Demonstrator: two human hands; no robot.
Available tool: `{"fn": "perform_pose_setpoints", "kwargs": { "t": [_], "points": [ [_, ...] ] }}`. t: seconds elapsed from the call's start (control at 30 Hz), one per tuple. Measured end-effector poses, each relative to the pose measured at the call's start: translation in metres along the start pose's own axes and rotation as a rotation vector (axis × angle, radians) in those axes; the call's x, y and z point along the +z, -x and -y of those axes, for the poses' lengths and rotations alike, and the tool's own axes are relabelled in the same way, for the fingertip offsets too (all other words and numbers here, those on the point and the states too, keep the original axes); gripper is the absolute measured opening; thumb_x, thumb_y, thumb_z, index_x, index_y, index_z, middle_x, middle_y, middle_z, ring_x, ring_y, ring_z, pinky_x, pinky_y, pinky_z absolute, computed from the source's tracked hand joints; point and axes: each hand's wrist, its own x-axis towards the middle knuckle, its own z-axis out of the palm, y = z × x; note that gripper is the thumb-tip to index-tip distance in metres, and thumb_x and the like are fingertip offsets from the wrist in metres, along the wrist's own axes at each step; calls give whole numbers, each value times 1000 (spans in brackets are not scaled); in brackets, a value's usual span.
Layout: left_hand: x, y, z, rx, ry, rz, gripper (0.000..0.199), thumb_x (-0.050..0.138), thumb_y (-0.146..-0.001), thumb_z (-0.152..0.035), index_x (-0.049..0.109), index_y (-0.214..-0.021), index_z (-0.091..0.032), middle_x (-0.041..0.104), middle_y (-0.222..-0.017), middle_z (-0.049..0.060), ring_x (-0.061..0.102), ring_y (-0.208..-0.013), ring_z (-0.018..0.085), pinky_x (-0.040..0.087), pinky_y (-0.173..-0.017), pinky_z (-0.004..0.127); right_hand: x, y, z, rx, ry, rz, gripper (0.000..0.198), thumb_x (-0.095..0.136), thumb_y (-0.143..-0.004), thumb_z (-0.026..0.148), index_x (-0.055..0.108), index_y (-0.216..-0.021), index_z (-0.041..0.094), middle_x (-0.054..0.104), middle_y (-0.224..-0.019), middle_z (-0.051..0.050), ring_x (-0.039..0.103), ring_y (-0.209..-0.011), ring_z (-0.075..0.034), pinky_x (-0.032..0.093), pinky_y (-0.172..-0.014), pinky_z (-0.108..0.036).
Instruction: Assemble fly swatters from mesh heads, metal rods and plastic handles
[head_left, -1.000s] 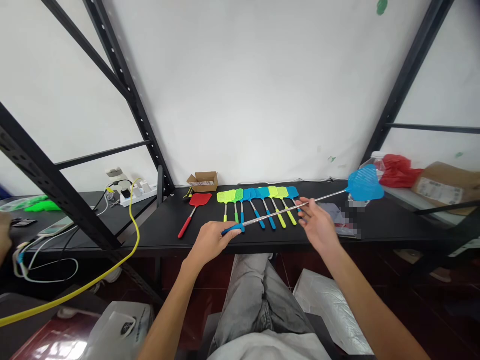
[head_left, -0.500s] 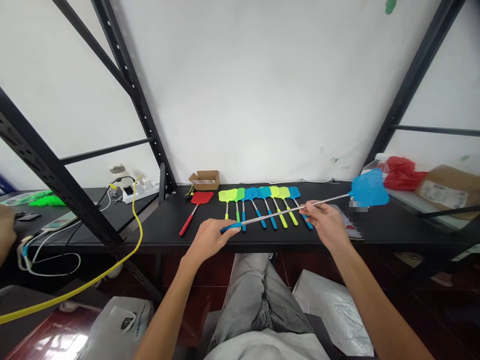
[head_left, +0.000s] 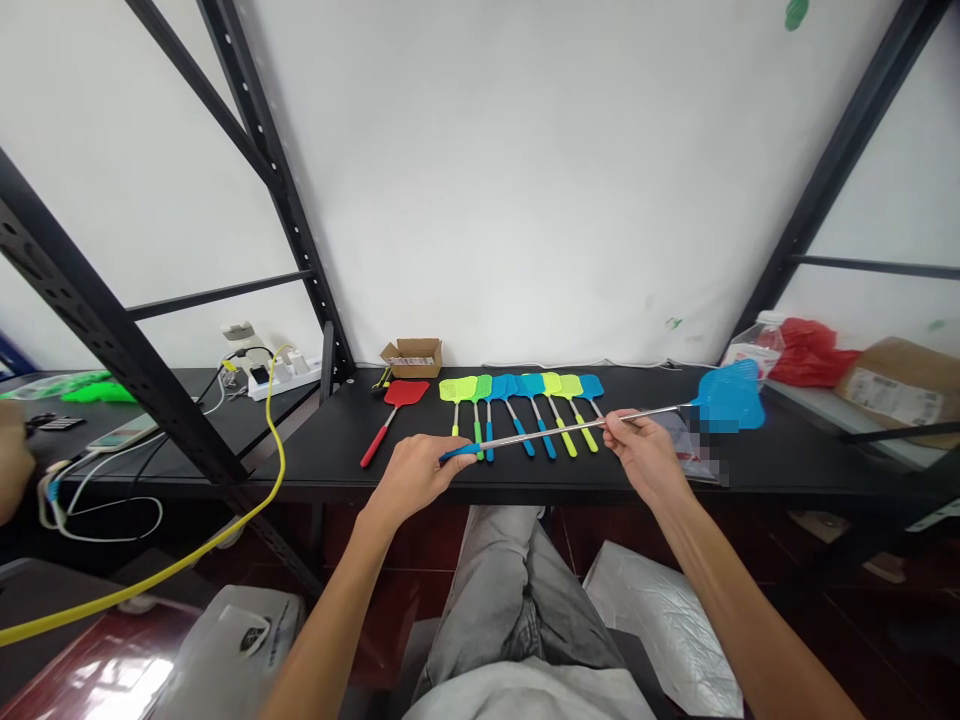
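A blue fly swatter [head_left: 726, 394] with a long extended metal rod is held crosswise above the table's front edge. My left hand [head_left: 417, 472] is closed round its blue handle. Further along, my right hand [head_left: 643, 450] pinches the rod between thumb and fingers, with the blue head pointing right. Behind the rod, several shorter fly swatters lie in a row on the black table, heads toward the wall: yellow-green [head_left: 454, 390], green [head_left: 481, 388] and blue [head_left: 531, 384] ones. A red fly swatter [head_left: 406, 394] lies apart on the left.
A small open cardboard box [head_left: 414, 356] stands near the wall. A clear plastic packet [head_left: 686, 445] lies right of the row. Black shelf posts [head_left: 281, 190] rise on both sides, and a yellow cable [head_left: 277, 440] hangs at left. Another person's hand [head_left: 11, 460] shows at the left edge.
The held swatter's head has swung a little lower and to the left, so the rod lies flatter. Both hands keep their hold.
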Motion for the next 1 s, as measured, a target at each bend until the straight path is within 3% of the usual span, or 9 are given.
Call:
{"fn": "perform_pose_setpoints", "kwargs": {
  "t": [0.43,0.6,0.73,1.0],
  "points": [
    [-3,1,-2,-5,-47,-1,44,38,-96,-52,71,-95,-24,66,-68,3,55,-59,15,28,-57,23,0,1,0,25,-22,-30,32,91,-55,32,69,-74,18,68,-69,-1,59,-59,-8,50,-57,-18],
    [11,-4,-19,46,-50,16,44,36,-96,-52,70,-100,-25,70,-79,4,62,-71,17,30,-60,23,24,17,-13,55,36,81,30,89,-59,35,69,-74,18,69,-70,-2,60,-60,-10,51,-59,-21],
    [19,-9,-32,30,-74,30,47,33,-97,-54,70,-100,-25,68,-72,4,61,-66,17,27,-57,24,45,35,-22,67,59,153,28,85,-64,38,69,-76,18,68,-70,-2,62,-63,-12,52,-62,-24],
    [19,-6,-30,42,-92,40,48,33,-97,-53,70,-101,-23,69,-75,6,62,-65,18,26,-56,24,47,42,-25,145,91,149,32,85,-61,44,70,-75,19,71,-81,-5,63,-69,-14,49,-55,-22]
  ]
}}
